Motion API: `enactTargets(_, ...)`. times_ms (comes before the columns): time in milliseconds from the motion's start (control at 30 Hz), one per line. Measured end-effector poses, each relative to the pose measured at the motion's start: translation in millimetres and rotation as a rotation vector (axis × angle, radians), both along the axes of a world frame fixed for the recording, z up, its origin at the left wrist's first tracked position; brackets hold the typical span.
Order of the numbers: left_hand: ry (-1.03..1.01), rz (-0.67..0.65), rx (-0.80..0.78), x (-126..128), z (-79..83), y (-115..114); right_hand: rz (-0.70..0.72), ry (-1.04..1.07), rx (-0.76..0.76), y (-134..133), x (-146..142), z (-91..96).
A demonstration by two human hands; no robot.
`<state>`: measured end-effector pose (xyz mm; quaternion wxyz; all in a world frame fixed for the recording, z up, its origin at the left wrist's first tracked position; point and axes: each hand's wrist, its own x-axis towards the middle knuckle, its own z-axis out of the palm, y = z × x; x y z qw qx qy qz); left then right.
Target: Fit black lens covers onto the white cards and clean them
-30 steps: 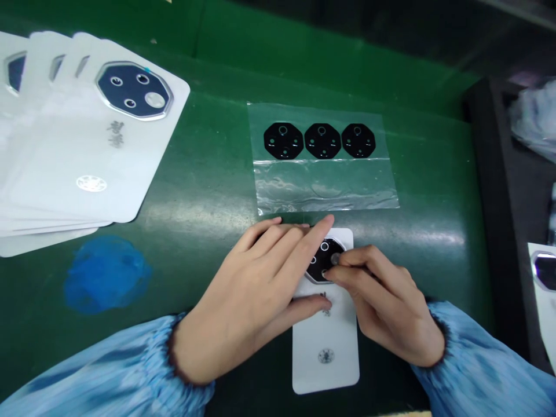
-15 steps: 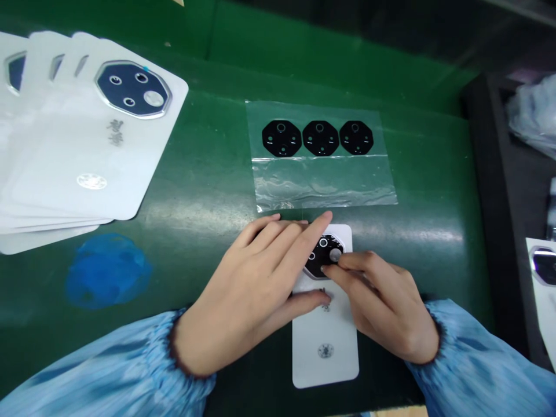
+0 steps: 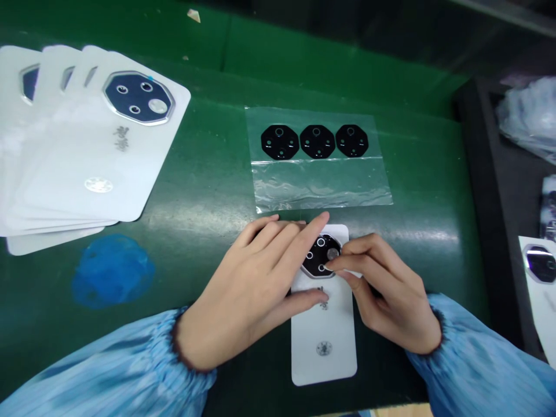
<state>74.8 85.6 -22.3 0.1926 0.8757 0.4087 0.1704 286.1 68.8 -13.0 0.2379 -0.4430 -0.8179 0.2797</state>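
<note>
A white phone-back card (image 3: 324, 341) lies lengthwise on the green mat (image 3: 208, 255) under both hands. On its upper end sits a black octagonal camera plate (image 3: 320, 256) with a silver rim, ring-shaped openings and a grey disc. My left hand (image 3: 256, 278) spans the card's left side, with the fingers over its top and the thumb below the plate. My right hand (image 3: 382, 284) comes in from the right, its fingertips on the plate's lower right edge. Those fingers hide part of the plate.
A clear film sheet (image 3: 319, 191) holds several black octagonal plates at the back. Fanned white cards (image 3: 87, 145) lie at the left, beyond a blue stain (image 3: 113, 271). At the right are a black tray (image 3: 499, 191), a plastic bag (image 3: 527, 113) and another white card (image 3: 538, 295).
My right fingers have shifted slightly toward the plate's lower edge, leaving the grey disc more visible. The whole scene has moved slightly in view with my head.
</note>
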Motion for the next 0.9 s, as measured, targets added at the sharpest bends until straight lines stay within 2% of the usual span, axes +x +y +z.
enactTargets(167, 0.002, 0.002, 0.016, -1.0, -1.0, -0.4, 0.113, -0.178, 0.211, -2.7, -2.4, -4.5)
enactTargets(300, -0.002, -0.001, 0.014, -1.0, -1.6, -0.3, 0.203, -0.202, 0.255, -0.9, -3.7, -3.8)
enactTargets(433, -0.010, -0.006, 0.012, -0.8, -1.5, -0.1, 0.189, -0.211, 0.242, -1.3, -3.5, -2.1)
enactTargets(533, -0.002, -0.006, 0.004, -0.7, -1.4, -0.3, 0.135, -0.197, 0.164, -0.1, -2.7, -2.3)
enactTargets(700, 0.000, -0.002, 0.001, -0.4, 0.0, -0.7, -0.020, 0.042, -0.041, 6.1, -1.1, -1.5)
enactTargets(767, -0.003, -0.001, 0.001, -0.5, 0.6, -0.7, -0.029, 0.072, -0.042, 5.9, -1.0, -1.1)
enactTargets(900, -0.005, 0.000, -0.014, -0.9, 0.2, -0.8, 0.040, -0.105, 0.086, 0.0, -1.5, -2.2)
